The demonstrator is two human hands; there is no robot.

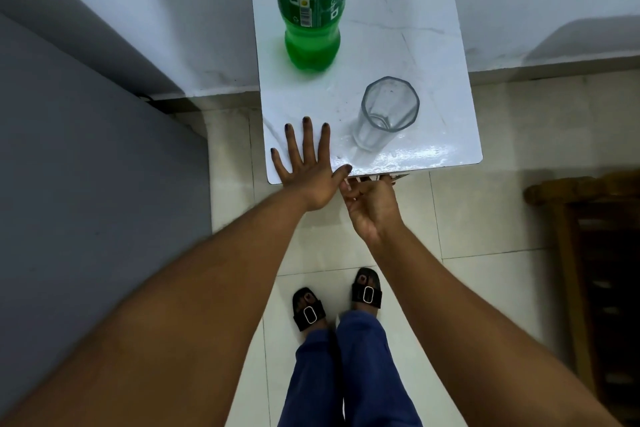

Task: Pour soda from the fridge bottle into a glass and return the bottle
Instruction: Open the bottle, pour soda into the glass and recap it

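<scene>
Left hand (306, 163) lies flat, palm down, fingers spread wide on the near left corner of the small white table (433, 55); it holds nothing. Right hand (372, 204) sits just below the table's near edge, palm up, fingers curled loosely, thumb tip near the left thumb; whether it grips anything small cannot be told. 1 clear empty glass (388, 111) stands upright just right of the left hand, apart from it. 1 green soda bottle (310, 7) stands upright at the far left of the tabletop, well apart from both hands.
</scene>
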